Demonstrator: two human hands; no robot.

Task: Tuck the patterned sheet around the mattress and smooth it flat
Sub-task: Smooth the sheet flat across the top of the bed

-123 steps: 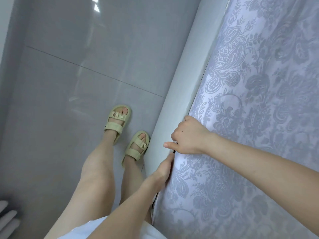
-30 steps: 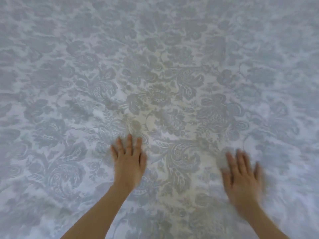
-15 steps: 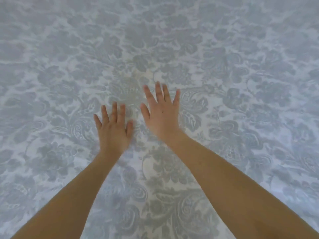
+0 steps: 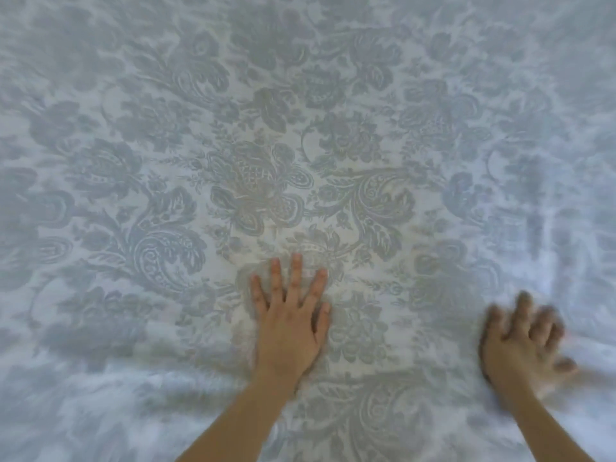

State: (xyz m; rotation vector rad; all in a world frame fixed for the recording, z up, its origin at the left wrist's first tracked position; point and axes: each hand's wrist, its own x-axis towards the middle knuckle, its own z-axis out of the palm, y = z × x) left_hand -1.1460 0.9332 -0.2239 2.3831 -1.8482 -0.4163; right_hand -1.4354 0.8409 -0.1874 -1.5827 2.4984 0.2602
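Note:
The patterned sheet (image 4: 253,181), pale blue-grey with a floral and paisley print, fills the whole head view and hides the mattress under it. My left hand (image 4: 290,318) lies palm down on the sheet near the lower centre, fingers spread and holding nothing. My right hand (image 4: 525,345) is at the lower right, blurred by motion, fingers apart against the sheet. A faint crease runs across the fabric just below both hands, and a soft vertical fold shows at the right.
Half a second ago both hands lay close together on the sheet. My right hand has swept out to the right, while my left hand stays flat on the fabric.

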